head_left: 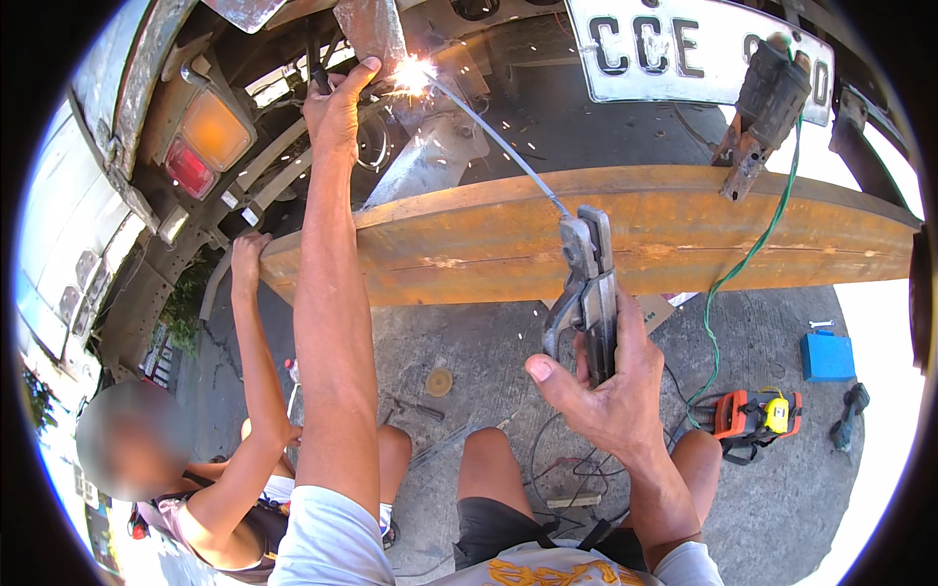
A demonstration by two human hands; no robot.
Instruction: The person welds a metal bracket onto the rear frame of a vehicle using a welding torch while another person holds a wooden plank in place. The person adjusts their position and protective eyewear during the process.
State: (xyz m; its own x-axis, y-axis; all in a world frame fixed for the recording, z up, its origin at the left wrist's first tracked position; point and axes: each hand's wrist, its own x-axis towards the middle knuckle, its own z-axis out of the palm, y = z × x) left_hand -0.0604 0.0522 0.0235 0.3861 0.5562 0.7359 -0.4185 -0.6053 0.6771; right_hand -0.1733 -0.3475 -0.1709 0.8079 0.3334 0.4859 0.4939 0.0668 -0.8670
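My right hand [618, 386] is wrapped round a grey welding electrode holder [591, 283]. Clamped in its jaws, a thin welding rod [503, 146] slants up and to the left. At the rod's tip a bright arc [415, 76] throws sparks against a metal bracket [373, 31] under the vehicle. Close to the arc, on its left, my left hand [334, 109] is closed with the thumb pointing up and right. A dark, narrow piece [319, 70] shows at its fingers; what it belongs to is hidden.
A rusty steel beam [508, 234] spans the view, a co-worker's hand [251, 252] on its left end. A ground clamp [767, 107] with green cable grips it near the licence plate [674, 49]. An orange-black machine [752, 415] and blue box [827, 356] stand on the concrete.
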